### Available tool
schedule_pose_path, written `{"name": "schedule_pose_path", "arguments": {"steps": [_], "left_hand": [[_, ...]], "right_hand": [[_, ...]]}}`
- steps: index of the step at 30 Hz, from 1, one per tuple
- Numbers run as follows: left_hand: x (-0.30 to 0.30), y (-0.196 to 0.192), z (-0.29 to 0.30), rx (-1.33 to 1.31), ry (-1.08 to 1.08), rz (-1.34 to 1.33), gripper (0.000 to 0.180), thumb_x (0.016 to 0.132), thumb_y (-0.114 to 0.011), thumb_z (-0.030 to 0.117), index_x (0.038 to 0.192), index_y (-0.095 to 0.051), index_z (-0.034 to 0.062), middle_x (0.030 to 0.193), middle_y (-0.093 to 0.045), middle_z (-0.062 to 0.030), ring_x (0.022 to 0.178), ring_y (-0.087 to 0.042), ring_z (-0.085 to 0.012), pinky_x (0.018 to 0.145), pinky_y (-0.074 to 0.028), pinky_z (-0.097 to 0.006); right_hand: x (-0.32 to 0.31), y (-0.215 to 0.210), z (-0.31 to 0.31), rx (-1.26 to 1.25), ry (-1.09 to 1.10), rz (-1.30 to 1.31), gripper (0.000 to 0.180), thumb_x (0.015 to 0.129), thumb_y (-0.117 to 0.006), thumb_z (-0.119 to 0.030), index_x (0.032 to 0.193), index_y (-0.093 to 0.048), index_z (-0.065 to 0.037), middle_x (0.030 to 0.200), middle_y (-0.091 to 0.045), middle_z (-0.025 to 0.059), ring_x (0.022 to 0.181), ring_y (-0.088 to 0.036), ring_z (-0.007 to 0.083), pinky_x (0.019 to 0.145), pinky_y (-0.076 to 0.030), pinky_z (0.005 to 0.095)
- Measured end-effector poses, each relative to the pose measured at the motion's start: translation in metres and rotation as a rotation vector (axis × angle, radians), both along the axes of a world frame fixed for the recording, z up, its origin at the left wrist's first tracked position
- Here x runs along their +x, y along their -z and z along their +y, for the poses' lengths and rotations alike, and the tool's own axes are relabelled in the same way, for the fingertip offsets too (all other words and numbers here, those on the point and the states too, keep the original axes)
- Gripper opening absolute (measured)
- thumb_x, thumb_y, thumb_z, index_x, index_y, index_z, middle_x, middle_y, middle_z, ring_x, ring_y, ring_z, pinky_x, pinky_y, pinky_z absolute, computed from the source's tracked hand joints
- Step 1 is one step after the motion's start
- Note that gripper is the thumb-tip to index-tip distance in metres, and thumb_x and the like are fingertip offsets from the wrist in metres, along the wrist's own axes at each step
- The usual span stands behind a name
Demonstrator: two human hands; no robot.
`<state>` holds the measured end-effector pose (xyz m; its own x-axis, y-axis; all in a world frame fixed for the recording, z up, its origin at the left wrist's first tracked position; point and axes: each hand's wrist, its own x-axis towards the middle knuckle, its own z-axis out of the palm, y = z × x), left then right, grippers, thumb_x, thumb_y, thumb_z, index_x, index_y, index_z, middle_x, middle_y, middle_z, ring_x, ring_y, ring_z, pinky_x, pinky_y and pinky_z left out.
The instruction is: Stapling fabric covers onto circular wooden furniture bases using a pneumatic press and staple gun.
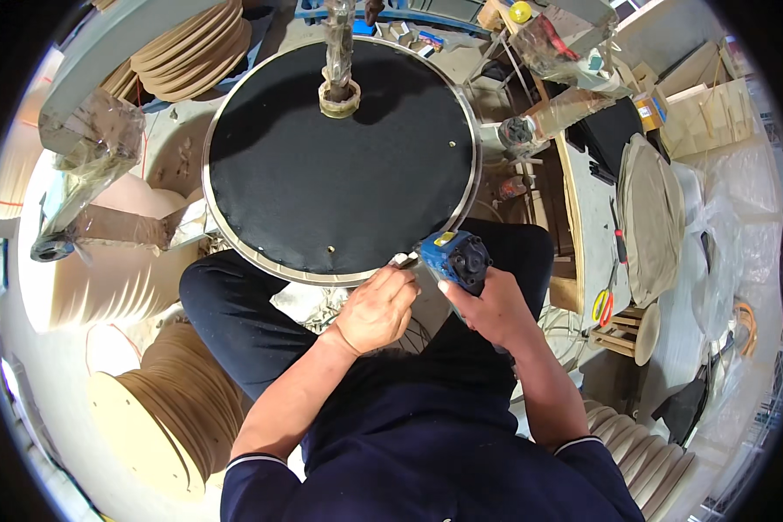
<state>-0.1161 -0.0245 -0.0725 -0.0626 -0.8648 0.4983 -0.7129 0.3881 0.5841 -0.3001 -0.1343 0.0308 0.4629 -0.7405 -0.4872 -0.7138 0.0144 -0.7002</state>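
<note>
My right hand (494,304) is wrapped round the grip of a blue and black staple gun (461,259) with a yellow label. The tool's nose points left, close to the near right edge of a large round panel (339,183). This panel is faced in black and has a pale rim, with a few small holes in the face. My left hand (378,304) is closed at the rim, its fingertips pinched beside the nose of the gun. A small whitish bit (402,259) shows at those fingertips; what they grip is too small to make out.
A wrapped post (339,52) stands over the panel's far part, and plastic-wrapped arms (104,226) flank it. On the right, a workbench (587,235) carries scissors (602,306) and a stack of beige covers (651,217). Stacked round boards (187,52) lie far left; more discs (165,409) stand near left.
</note>
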Motion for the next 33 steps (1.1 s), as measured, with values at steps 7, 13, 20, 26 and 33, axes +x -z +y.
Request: {"name": "schedule_pose_path", "arguments": {"steps": [7, 13, 20, 26, 33], "left_hand": [[-0.010, 0.016, -0.006, -0.006, 0.051, 0.163, 0.025, 0.075, -0.070, 0.000, 0.099, -0.067, 0.0042, 0.100, -0.062, -0.0112, 0.093, -0.067, -0.0312, 0.081, -0.060, -0.041], [0.007, 0.005, 0.031, -0.080, -0.041, 0.131, 0.021, 0.076, -0.070, -0.002, 0.094, -0.066, 0.0087, 0.104, -0.069, -0.0080, 0.094, -0.070, -0.0302, 0.081, -0.058, -0.040], [0.070, -0.016, 0.057, 0.062, -0.389, -0.150, 0.032, 0.080, -0.085, 0.012, 0.111, -0.076, 0.0078, 0.116, -0.070, -0.0087, 0.112, -0.067, -0.0312, 0.102, -0.052, -0.047], [0.063, -0.014, 0.055, 0.026, -0.407, -0.148, 0.030, 0.079, -0.087, 0.011, 0.108, -0.078, 0.0078, 0.114, -0.072, -0.0066, 0.108, -0.070, -0.0278, 0.098, -0.055, -0.044], [0.051, -0.013, 0.047, 0.005, -0.403, -0.141, 0.032, 0.078, -0.088, 0.011, 0.109, -0.078, 0.0094, 0.114, -0.072, -0.0066, 0.106, -0.070, -0.0281, 0.095, -0.057, -0.043]], "right_hand": [[-0.001, 0.008, 0.002, -0.059, -0.022, -0.063, 0.033, 0.098, -0.078, -0.030, 0.086, -0.067, -0.001, 0.061, -0.062, 0.0011, 0.052, -0.060, 0.0101, 0.052, -0.048, 0.0297], [0.000, -0.002, -0.001, -0.081, -0.057, 0.011, 0.033, 0.099, -0.076, -0.031, 0.086, -0.067, -0.001, 0.061, -0.062, 0.0015, 0.053, -0.060, 0.0109, 0.053, -0.049, 0.0308], [-0.007, 0.000, -0.003, 0.003, 0.013, 0.065, 0.042, 0.097, -0.074, -0.036, 0.105, -0.072, 0.005, 0.073, -0.070, 0.0140, 0.068, -0.067, 0.0237, 0.070, -0.053, 0.0381], [-0.001, 0.003, 0.004, 0.051, -0.006, 0.021, 0.041, 0.096, -0.077, -0.036, 0.103, -0.072, 0.005, 0.072, -0.070, 0.0124, 0.068, -0.067, 0.0218, 0.069, -0.052, 0.0378], [-0.005, 0.001, 0.000, 0.067, 0.025, 0.084, 0.039, 0.096, -0.077, -0.034, 0.102, -0.072, 0.004, 0.071, -0.069, 0.0119, 0.068, -0.068, 0.0182, 0.067, -0.052, 0.0364]]}}
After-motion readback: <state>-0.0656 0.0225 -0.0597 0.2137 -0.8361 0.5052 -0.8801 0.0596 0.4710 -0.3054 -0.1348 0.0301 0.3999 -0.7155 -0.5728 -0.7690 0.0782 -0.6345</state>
